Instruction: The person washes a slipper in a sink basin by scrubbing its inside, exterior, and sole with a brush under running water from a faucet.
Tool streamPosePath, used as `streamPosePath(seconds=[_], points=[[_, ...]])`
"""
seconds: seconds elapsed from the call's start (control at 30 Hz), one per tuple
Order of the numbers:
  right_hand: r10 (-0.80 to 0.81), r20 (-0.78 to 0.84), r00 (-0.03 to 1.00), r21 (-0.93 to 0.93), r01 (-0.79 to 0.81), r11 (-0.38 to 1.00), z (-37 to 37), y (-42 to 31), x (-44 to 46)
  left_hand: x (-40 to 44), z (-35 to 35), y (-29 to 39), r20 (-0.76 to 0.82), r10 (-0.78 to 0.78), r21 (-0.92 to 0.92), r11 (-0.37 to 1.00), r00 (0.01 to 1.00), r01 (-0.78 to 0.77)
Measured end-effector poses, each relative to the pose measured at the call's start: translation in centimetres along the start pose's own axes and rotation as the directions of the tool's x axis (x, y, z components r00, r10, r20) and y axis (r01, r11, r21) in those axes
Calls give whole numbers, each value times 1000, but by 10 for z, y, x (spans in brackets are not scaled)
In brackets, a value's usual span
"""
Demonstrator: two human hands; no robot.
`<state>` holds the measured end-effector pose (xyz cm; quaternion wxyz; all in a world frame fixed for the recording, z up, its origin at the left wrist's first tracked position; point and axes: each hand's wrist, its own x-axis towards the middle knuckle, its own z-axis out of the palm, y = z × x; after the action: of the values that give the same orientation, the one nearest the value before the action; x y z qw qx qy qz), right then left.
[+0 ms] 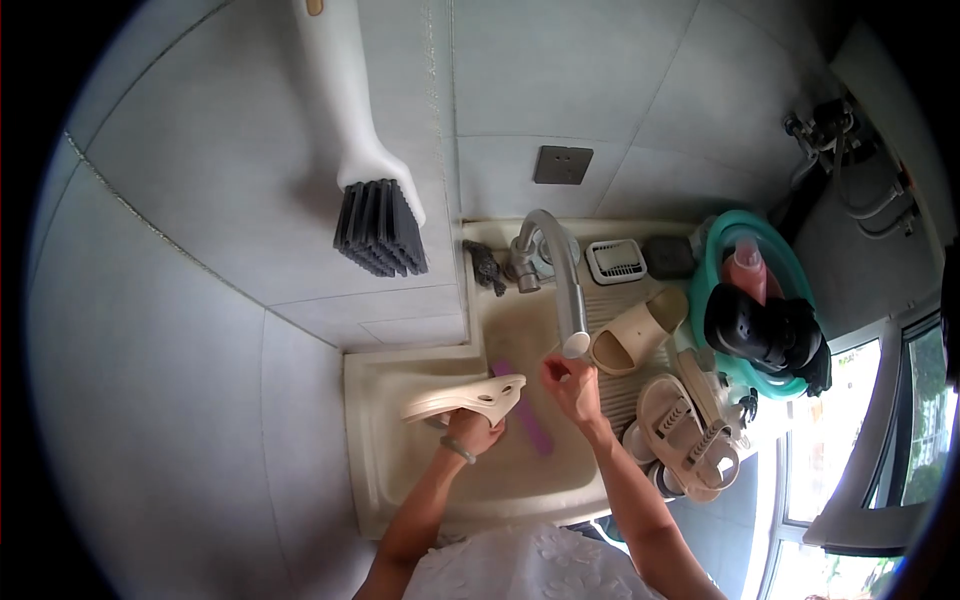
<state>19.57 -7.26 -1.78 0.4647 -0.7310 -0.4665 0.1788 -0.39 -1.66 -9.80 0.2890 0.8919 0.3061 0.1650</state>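
My left hand (475,432) grips a cream slipper (470,398) from below, over the sink basin (400,470). The slipper has oval holes in its side, and a bracelet circles my left wrist. Just under the mouth of the curved metal faucet (562,265) is my right hand (573,392), its fingers curled together. What it pinches, if anything, cannot be made out, nor can contact with the faucet. A purple strip (522,412) lies in the basin between my hands.
A white brush (380,215) with dark bristles hangs at upper left. On the ribbed drainboard sit a beige slipper (640,335), sandals (690,440) and a soap dish (616,262). A teal basin (715,260) holds a pink bottle (746,268) and a black item (750,330).
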Motion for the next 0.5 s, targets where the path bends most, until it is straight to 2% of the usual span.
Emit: streamPosePath(seconds=[0.03, 0.07, 0.1, 0.17, 0.2, 0.23, 0.27, 0.3, 0.37, 0.4, 0.43, 0.47, 0.5], points=[[-7, 1, 1000, -10, 7, 1000, 5, 4, 5, -2, -2, -2, -12, -23, -102, 995, 1000, 21], [-13, 2, 1000, -6, 13, 1000, 9, 7, 8, -3, 1, -10, -18, -24, -97, 995, 1000, 22], [16, 1, 1000, -15, -16, 1000, 11, 5, 11, -2, 2, -19, 155, -131, -297, 939, 979, 172], [53, 4, 999, 16, -53, 998, 17, 9, 14, -6, 9, -28, 337, -194, -452, 825, 921, 339], [50, 4, 999, 17, -50, 999, 19, 11, 15, -7, 5, -21, 105, -139, -532, 829, 985, 173], [51, -13, 999, -4, -51, 999, 20, 12, 15, -8, 2, -17, -136, -86, -569, 822, 987, -7], [52, -30, 998, -25, -53, 998, 21, 14, 15, -8, 1, -19, -136, -87, -569, 822, 987, -6], [53, -30, 998, -24, -53, 998, 22, 20, 14, -10, 0, -24, 26, -286, -785, 588, 958, 197], [193, 110, 975, -108, -181, 977, 23, 36, 10, -8, 3, -30, 231, -376, -955, 87, 897, 283], [192, 105, 976, -109, -181, 977, 28, 47, 6, -4, -3, -25, 231, -372, -955, 88, 899, 282], [198, 170, 965, 169, -227, 959, 34, 54, 1, 3, -14, -15, 319, -313, -947, -135, 895, 290], [192, 199, 961, 302, -247, 921, 36, 60, -5, 8, -19, -8, 393, -235, -887, -351, 889, 299], [186, 228, 956, 427, -269, 863, 37, 58, -10, 13, -10, -11, 389, -227, -890, -344, 893, 300]])
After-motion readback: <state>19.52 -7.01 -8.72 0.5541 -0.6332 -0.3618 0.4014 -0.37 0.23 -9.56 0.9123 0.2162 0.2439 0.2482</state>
